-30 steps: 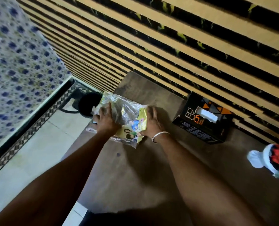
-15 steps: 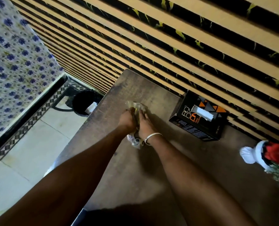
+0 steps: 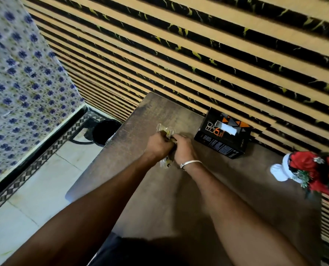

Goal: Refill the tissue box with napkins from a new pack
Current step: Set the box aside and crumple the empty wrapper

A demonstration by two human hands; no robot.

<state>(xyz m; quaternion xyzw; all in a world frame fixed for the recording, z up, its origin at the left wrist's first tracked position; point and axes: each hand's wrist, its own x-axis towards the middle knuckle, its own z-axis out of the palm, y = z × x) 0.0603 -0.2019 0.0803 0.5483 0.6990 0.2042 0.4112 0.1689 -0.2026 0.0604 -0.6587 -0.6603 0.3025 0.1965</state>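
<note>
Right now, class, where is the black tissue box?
In the head view, the black tissue box sits on the table against the slatted wall, just right of the right hand.

It looked like a room in a home. A brown wooden worktop (image 3: pixel 159 198) stood against a wall of tan slats (image 3: pixel 198 60) over dark, yellow-veined panelling. On it sat a black tissue box (image 3: pixel 223 139) and a white vase (image 3: pixel 280 171) of red artificial flowers (image 3: pixel 317 169). A curtain (image 3: pixel 19 89) printed with small blue flowers hung at the left. The floor (image 3: pixel 25 198) was pale tile with a chequered border, and a black waste bin (image 3: pixel 105 132) stood beside the worktop's corner.
</note>
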